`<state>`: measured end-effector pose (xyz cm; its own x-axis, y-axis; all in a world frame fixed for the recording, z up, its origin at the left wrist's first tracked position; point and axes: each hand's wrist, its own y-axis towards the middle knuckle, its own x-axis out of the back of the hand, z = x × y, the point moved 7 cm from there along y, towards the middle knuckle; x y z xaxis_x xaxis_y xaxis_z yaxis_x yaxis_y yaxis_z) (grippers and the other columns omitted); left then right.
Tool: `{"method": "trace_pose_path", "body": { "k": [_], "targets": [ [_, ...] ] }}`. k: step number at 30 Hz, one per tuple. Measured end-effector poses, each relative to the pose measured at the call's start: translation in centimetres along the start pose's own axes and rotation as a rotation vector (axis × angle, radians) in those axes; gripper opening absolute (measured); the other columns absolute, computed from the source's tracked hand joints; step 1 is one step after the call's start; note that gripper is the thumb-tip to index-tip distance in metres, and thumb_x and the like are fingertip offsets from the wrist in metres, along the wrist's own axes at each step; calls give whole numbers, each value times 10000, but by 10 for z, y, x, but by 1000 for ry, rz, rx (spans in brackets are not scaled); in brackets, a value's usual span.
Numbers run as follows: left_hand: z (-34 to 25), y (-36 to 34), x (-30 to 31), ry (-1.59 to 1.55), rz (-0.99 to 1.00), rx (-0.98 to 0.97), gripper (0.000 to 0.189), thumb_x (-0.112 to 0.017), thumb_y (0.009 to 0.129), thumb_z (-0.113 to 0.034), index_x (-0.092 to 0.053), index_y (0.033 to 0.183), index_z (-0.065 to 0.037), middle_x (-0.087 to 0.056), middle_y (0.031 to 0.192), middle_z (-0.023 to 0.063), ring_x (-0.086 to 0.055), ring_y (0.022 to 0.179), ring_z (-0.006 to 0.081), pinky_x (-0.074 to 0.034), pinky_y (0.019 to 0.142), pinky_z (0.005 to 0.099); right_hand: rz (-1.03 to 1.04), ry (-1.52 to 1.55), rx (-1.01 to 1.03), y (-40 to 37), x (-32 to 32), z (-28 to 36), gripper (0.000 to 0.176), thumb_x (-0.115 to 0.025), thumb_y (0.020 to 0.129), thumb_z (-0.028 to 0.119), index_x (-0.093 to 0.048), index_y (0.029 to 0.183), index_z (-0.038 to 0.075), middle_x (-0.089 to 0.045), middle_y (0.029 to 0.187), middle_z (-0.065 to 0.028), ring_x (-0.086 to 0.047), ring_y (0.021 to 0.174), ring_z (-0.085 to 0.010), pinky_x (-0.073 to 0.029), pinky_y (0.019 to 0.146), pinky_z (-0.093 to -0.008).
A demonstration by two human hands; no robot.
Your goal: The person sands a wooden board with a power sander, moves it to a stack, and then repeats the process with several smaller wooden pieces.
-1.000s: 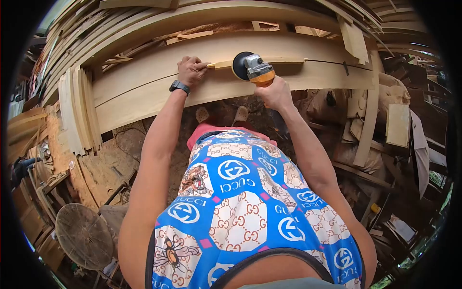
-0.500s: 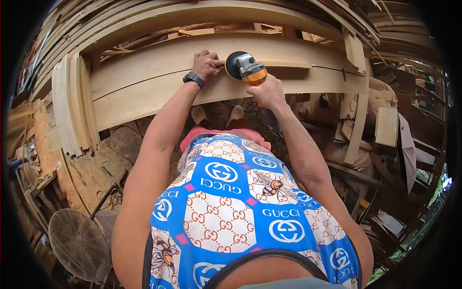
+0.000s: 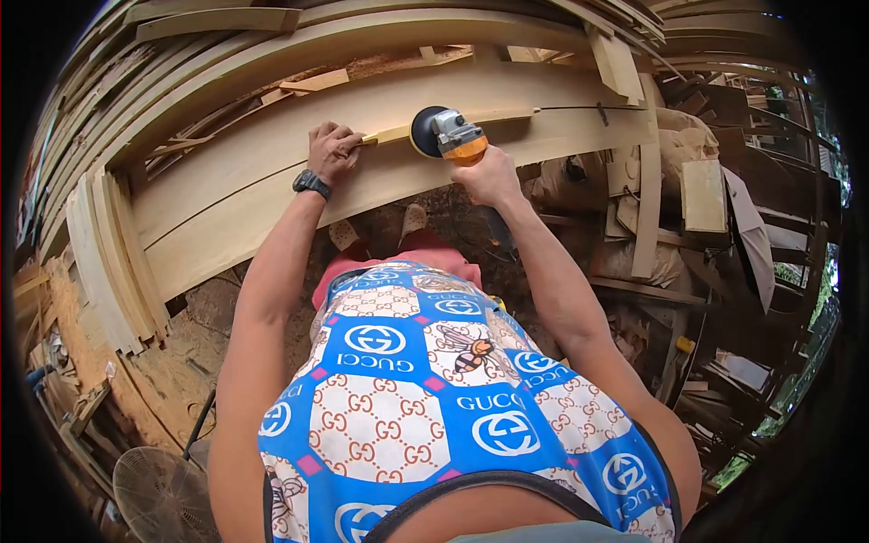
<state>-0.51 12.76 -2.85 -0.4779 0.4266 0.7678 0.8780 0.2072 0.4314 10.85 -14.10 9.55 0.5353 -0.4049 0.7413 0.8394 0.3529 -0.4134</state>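
A narrow wooden strip (image 3: 496,117) lies on the wide planks (image 3: 244,213) of the bench. My left hand (image 3: 332,151), with a dark watch on its wrist, is closed on the strip's left end. In my right hand (image 3: 489,175) is an orange and grey angle grinder (image 3: 460,136), gripped by its body. The grinder's round black disc (image 3: 425,132) lies over the middle of the strip. Whether the disc touches the wood or spins cannot be made out.
Curved boards (image 3: 100,262) stand stacked at the bench's left end. Long timber (image 3: 217,56) is piled beyond it. A round fan (image 3: 163,493) stands at lower left. Wood scraps and a pale board (image 3: 704,196) are at the right.
The view has shifted, with the bench tilting in it. My left hand is now farther from the grinder, and more of the strip shows between them. The disc sits farther along the strip.
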Motion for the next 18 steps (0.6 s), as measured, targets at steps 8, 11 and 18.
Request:
{"method": "trace_pose_path", "body": {
  "k": [8, 11, 18],
  "targets": [
    [-13, -1, 7, 62, -35, -7, 231, -775, 804, -166, -778, 1030, -213, -710, 932, -39, -619, 1050, 231, -415, 982, 423, -120, -102, -45, 27, 63, -69, 468, -782, 688, 323, -741, 973, -45, -770, 876, -220, -779, 844, -333, -611, 812, -413],
    [-14, -4, 6, 81, -29, 17, 242, -773, 804, -160, -776, 1041, -209, -717, 947, -31, -621, 1060, 237, -412, 999, 428, -118, -82, -117, 32, 89, -87, 496, -790, 676, 345, -749, 979, -45, -773, 925, -231, -769, 927, -360, -600, 858, -426],
    [-15, -8, 4, 135, -19, 77, 272, -760, 800, -150, -781, 1067, -198, -742, 973, -26, -624, 1076, 255, -409, 1012, 437, -207, -97, -170, 61, 139, -145, 518, -807, 659, 363, -771, 974, -46, -770, 972, -253, -762, 969, -362, -590, 873, -425]
  ]
}}
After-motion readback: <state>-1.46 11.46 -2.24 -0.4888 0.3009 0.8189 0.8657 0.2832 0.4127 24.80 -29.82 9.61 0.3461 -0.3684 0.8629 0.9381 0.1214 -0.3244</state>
